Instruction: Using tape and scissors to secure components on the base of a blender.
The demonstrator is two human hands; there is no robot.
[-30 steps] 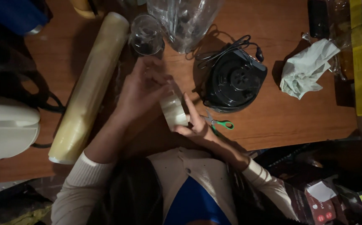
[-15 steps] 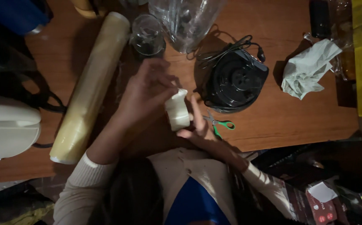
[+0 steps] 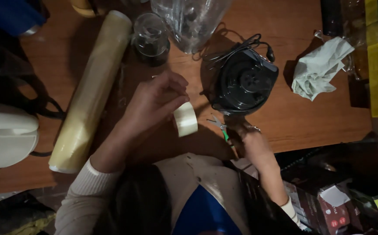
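My left hand (image 3: 154, 104) holds a small roll of pale tape (image 3: 185, 118) by its fingertips, above the wooden table (image 3: 310, 126) near its front edge. My right hand (image 3: 246, 138) is low at the table edge, just right of the tape. Its fingers are closed on the green handle of a small pair of scissors (image 3: 220, 127), whose blades point left towards the tape. The hand lies in deep shadow, so the grip itself is hard to make out. Both sleeves are light coloured.
A long roll of cling film (image 3: 89, 91) lies diagonally at the left. A glass jar (image 3: 150, 39) and a clear plastic bag (image 3: 189, 17) stand at the back. A black round device with a cord (image 3: 245, 82), a crumpled cloth (image 3: 319, 69) and a white appliance (image 3: 6, 135) surround the hands.
My right hand has left the tape roll and dropped to the scissors at the table edge. My left hand now holds the tape alone, slightly further right.
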